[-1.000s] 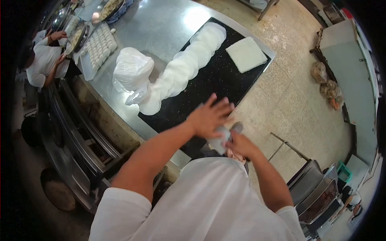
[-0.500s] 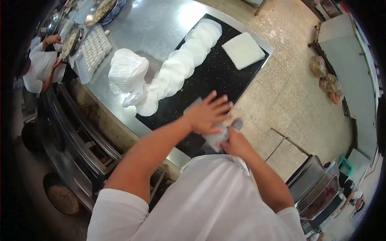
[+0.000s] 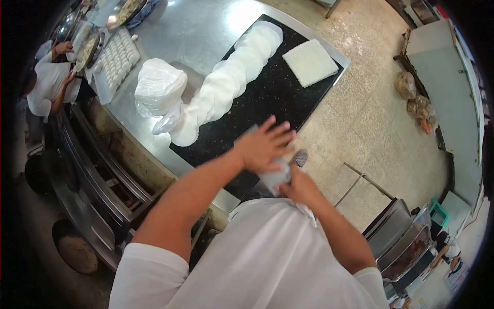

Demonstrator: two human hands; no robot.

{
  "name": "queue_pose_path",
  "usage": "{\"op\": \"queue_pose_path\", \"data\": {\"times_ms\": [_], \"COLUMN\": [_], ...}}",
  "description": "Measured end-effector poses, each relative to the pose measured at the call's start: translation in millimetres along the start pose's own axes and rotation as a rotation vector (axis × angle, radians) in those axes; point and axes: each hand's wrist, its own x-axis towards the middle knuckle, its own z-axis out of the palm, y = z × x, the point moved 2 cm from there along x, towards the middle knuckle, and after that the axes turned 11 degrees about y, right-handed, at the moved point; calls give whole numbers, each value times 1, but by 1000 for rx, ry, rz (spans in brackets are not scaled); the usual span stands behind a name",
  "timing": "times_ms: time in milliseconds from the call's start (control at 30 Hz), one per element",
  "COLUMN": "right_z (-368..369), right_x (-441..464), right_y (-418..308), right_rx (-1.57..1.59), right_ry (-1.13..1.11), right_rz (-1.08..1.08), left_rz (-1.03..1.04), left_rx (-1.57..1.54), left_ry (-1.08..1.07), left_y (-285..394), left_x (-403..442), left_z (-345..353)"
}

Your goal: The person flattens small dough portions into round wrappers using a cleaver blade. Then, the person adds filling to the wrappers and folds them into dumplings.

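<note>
Steel table (image 3: 190,31) beneath a black board (image 3: 275,98), where overlapping white rounds (image 3: 222,87) form a row beside a white square (image 3: 310,63). Near the board's close corner, the left hand (image 3: 263,149) spreads its fingers over a blurred pale piece (image 3: 275,179); the right hand (image 3: 302,186) is at its near end, whether pinching I cannot tell.

Table (image 3: 203,31) slightly leftward in view, grey object (image 3: 274,178) showing more beyond left hand (image 3: 263,150)
</note>
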Motion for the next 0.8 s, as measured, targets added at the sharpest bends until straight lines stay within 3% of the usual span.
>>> {"op": "queue_pose_path", "data": {"times_ms": [100, 200, 267, 367, 500, 567, 600, 667, 800], "right_z": [7, -36, -61, -66, -20, -9, -16, -37, -71], "right_x": [-33, 9, 44, 63, 1, -29, -22, -12, 51], "right_y": [5, -17, -28, -40, -11, 0, -2, -7, -17], "right_rx": [56, 3, -39, -46, -11, -115, -114, 10, -90], "right_ry": [70, 9, 28, 48, -95, 378, 373, 20, -3], "right_rz": [149, 244, 221, 198, 173, -225, -209, 251, 137], "left_rz": [147, 130, 17, 12, -9, 50, 130, 115, -10], "left_rx": [-160, -64, 47, 70, -25, -77, -136, -87, 96], "left_ry": [-64, 27, 96, 123, 23, -10, -41, -25, 40], "left_y": [21, 1, -30, -55, 2, 27, 32, 20, -34], "left_x": [8, 29, 43, 52, 13, 15, 19, 33, 61], "left_z": [16, 8, -11, -26, -2, 9, 17, 14, -15]}}
